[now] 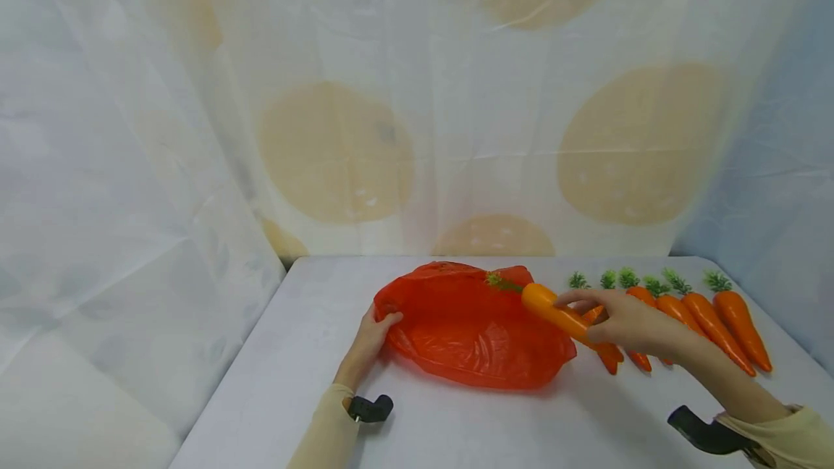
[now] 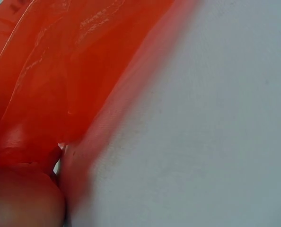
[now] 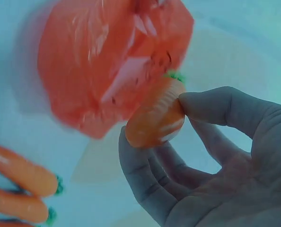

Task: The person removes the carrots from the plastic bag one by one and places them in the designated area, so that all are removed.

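A red plastic bag lies spread on the white table. My left hand pinches its left edge between thumb and fingers; in the left wrist view the thumb presses on the red film. My right hand holds an orange carrot above the bag's right side, its green top pointing left over the bag. In the right wrist view, fingers and thumb grip the carrot from both sides, with the bag beyond it.
Several more carrots with green tops lie in a row at the table's right, partly behind the right hand. A white table spans the front. Patterned white sheeting hangs behind and at both sides.
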{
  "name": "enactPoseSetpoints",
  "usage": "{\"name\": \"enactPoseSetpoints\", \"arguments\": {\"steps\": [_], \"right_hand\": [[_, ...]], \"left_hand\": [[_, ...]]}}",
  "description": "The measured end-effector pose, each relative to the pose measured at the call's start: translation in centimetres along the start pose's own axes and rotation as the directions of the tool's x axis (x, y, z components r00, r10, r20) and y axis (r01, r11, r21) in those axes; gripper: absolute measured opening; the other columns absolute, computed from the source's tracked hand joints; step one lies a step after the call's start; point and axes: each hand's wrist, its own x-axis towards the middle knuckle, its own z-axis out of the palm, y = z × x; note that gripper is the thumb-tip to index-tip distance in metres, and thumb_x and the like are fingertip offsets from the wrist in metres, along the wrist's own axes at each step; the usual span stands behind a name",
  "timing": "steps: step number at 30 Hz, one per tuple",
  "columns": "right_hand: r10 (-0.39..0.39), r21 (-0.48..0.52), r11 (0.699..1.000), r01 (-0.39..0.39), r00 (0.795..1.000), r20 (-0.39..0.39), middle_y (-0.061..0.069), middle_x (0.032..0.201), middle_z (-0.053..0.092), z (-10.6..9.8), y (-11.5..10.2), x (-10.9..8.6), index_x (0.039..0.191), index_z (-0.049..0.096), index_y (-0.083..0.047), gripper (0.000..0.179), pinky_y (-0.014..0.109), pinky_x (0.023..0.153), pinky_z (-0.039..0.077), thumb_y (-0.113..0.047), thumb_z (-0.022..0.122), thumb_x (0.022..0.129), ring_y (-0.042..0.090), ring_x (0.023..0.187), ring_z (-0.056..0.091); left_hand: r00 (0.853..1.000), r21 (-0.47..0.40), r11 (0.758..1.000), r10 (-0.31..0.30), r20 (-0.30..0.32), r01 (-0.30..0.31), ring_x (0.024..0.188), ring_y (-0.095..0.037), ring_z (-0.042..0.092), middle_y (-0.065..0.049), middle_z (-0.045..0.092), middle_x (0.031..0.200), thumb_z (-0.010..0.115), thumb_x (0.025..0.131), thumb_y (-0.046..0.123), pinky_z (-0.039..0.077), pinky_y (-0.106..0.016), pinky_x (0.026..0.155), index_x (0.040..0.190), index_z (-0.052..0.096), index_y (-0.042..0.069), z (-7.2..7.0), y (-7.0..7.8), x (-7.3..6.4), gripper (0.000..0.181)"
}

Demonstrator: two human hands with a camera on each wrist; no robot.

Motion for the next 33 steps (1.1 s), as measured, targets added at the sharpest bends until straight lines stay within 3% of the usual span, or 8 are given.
{"name": "enactPoseSetpoints", "arguments": {"steps": [5, 10, 18, 27, 33], "right_hand": [[-0.021, 0.021, 1.000, 0.022, 0.998, -0.057, 0.035, 0.131, 0.049, -2.1, 1.7, -1.0, 0.138, 0.049, 0.000, 0.054, 0.043, 0.075, 0.059, -0.001, 0.063, 0.086, 0.033, 0.103, 0.060], [-0.015, 0.013, 1.000, 0.017, 0.991, -0.131, 0.038, 0.133, 0.046, -2.6, 3.6, -1.1, 0.141, 0.043, 0.005, 0.055, 0.046, 0.078, 0.059, -0.005, 0.062, 0.091, 0.044, 0.108, 0.058], [0.105, 0.014, 0.994, -0.105, 0.964, -0.246, 0.038, 0.136, 0.043, -1.4, 6.5, 0.2, 0.143, 0.041, 0.001, 0.058, 0.043, 0.078, 0.059, -0.011, 0.062, 0.090, 0.051, 0.115, 0.050], [0.106, -0.062, 0.990, -0.130, 0.947, -0.305, 0.037, 0.131, 0.049, 0.8, 8.0, 2.0, 0.139, 0.047, 0.001, 0.056, 0.048, 0.079, 0.057, -0.009, 0.062, 0.086, 0.050, 0.113, 0.052], [0.100, -0.099, 0.986, -0.135, 0.949, -0.300, 0.037, 0.127, 0.053, 2.4, 8.4, 3.0, 0.134, 0.052, 0.004, 0.052, 0.050, 0.081, 0.056, -0.006, 0.060, 0.084, 0.052, 0.112, 0.053]], "left_hand": [[1.000, 0.002, 1.000, 0.007, -0.014, -0.007, 0.122, -0.027, 0.052, -0.008, 0.053, 0.142, 0.062, 0.097, 0.029, 0.047, -0.041, 0.105, 0.148, 0.039, 0.017, 0.0, 0.0, 0.1, 0.058], [1.000, -0.005, 1.000, -0.002, -0.004, 0.002, 0.126, -0.026, 0.050, -0.005, 0.052, 0.143, 0.064, 0.095, 0.029, 0.043, -0.045, 0.108, 0.149, 0.039, 0.020, -0.1, 0.0, 0.2, 0.060], [1.000, 0.015, 1.000, -0.020, 0.011, 0.020, 0.124, -0.026, 0.051, -0.005, 0.053, 0.142, 0.066, 0.093, 0.033, 0.047, -0.042, 0.104, 0.150, 0.037, 0.021, -0.2, 0.1, 0.0, 0.066], [0.999, 0.033, 0.999, -0.032, 0.022, 0.031, 0.122, -0.025, 0.051, -0.005, 0.053, 0.141, 0.066, 0.093, 0.034, 0.046, -0.044, 0.105, 0.149, 0.039, 0.020, -0.2, 0.3, -0.2, 0.063], [0.999, 0.040, 0.998, -0.043, 0.023, 0.042, 0.123, -0.026, 0.050, -0.006, 0.052, 0.143, 0.064, 0.095, 0.032, 0.046, -0.043, 0.106, 0.149, 0.037, 0.020, -0.2, 0.3, -0.2, 0.062]]}}
